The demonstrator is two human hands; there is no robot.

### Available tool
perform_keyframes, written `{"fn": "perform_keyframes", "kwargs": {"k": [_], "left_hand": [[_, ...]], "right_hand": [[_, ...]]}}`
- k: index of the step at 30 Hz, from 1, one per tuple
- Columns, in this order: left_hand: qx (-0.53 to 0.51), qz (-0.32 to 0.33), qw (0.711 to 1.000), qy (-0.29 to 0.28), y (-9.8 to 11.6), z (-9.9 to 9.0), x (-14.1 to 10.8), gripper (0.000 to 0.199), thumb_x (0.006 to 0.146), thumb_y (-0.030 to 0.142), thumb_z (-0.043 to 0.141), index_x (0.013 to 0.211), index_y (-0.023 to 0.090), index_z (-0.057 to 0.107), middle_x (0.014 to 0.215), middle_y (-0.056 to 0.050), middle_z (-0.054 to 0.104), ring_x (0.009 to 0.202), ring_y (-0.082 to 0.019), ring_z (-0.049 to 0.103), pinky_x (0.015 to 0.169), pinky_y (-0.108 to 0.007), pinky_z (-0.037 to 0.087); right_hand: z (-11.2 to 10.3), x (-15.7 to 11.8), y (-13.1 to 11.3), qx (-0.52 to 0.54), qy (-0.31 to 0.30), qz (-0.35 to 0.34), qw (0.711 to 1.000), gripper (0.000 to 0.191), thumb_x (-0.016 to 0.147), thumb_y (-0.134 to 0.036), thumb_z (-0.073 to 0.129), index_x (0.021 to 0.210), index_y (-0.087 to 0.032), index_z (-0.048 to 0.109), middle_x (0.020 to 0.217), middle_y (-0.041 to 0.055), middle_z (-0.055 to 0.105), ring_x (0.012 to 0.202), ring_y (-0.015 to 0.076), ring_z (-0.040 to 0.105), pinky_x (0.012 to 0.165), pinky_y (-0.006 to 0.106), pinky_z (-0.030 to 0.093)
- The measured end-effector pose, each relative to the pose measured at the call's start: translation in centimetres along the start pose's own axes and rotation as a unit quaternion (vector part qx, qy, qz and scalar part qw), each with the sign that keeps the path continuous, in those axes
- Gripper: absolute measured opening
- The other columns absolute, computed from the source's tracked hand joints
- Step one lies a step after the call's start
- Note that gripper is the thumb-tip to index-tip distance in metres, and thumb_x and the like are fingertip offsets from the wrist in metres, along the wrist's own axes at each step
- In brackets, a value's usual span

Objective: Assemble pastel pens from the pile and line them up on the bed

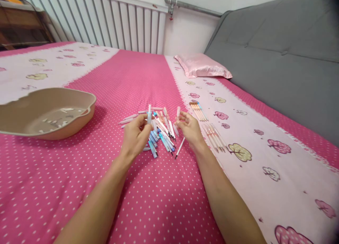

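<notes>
My left hand (135, 135) pinches a light blue pen piece (149, 116) with a pale tip pointing up. In my right hand (191, 130), thumb and fingers are closed on a translucent pink pen piece (178, 112), also upright. Between and below both hands lies a loose pile of pen parts: blue pieces (153, 145), thin white refills (180, 148) with dark tips, and pink barrels (129, 117) toward the left. Right of my right hand, peach pens with brown and blue ends (199, 111) lie side by side. Closer to me is a row of clear pens (214, 137).
A beige basin (76, 130) with small white pieces in it stands at left on the pink dotted bedspread (148, 201). At the back right lies a pink pillow (202, 66) against a grey headboard (278, 53). A white radiator (116, 21) lines the far wall.
</notes>
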State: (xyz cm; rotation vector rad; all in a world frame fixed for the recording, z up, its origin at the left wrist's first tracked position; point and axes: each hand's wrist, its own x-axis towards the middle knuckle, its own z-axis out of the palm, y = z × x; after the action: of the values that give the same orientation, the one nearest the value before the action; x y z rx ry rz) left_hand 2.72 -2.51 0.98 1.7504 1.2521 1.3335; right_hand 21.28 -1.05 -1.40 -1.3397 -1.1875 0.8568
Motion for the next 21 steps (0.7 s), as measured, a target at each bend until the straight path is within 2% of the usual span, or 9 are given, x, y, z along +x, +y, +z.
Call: {"fn": "perform_keyframes", "kwargs": {"k": [3, 8, 16, 21], "left_hand": [[0.029, 0.037, 0.997, -0.067, 0.1, 0.3, -0.3, 0.021, 0.076, 0.022, 0.050, 0.091, 0.016, 0.063, 0.067, 0.000, 0.062, 0.057, -0.013, 0.054, 0.054, -0.024, 0.040], [0.063, 0.082, 0.984, -0.142, 0.5, 0.6, -0.7, 0.021, 0.083, 0.028, 0.049, 0.097, 0.017, 0.061, 0.068, 0.001, 0.060, 0.060, -0.012, 0.054, 0.056, -0.022, 0.040], [0.082, 0.117, 0.963, -0.227, 1.0, 0.6, -1.0, 0.015, 0.085, 0.026, 0.047, 0.083, 0.016, 0.059, 0.067, 0.001, 0.058, 0.060, -0.012, 0.051, 0.058, -0.023, 0.038], [0.091, 0.118, 0.960, -0.239, 1.1, 0.7, -1.1, 0.016, 0.086, 0.026, 0.046, 0.082, 0.017, 0.059, 0.067, 0.001, 0.058, 0.061, -0.012, 0.051, 0.058, -0.023, 0.037]], "right_hand": [[-0.1, -0.9, -2.1, 0.131, -0.033, -0.048, 0.990, 0.030, 0.073, -0.023, 0.062, 0.103, -0.019, 0.059, 0.100, 0.0045, 0.064, 0.081, 0.0132, 0.062, 0.077, 0.030, 0.051], [-0.4, -2.2, -4.6, 0.218, -0.052, -0.069, 0.972, 0.026, 0.074, -0.027, 0.067, 0.099, -0.024, 0.061, 0.093, 0.0004, 0.065, 0.077, 0.0111, 0.060, 0.076, 0.028, 0.052], [-0.5, -2.5, -5.0, 0.215, -0.057, -0.091, 0.971, 0.027, 0.077, -0.027, 0.066, 0.103, -0.024, 0.059, 0.092, 0.0002, 0.064, 0.079, 0.0112, 0.062, 0.079, 0.029, 0.052], [-0.4, -2.5, -4.8, 0.190, -0.058, -0.090, 0.976, 0.028, 0.078, -0.026, 0.064, 0.105, -0.024, 0.058, 0.094, 0.0014, 0.065, 0.086, 0.0132, 0.062, 0.082, 0.030, 0.051]]}}
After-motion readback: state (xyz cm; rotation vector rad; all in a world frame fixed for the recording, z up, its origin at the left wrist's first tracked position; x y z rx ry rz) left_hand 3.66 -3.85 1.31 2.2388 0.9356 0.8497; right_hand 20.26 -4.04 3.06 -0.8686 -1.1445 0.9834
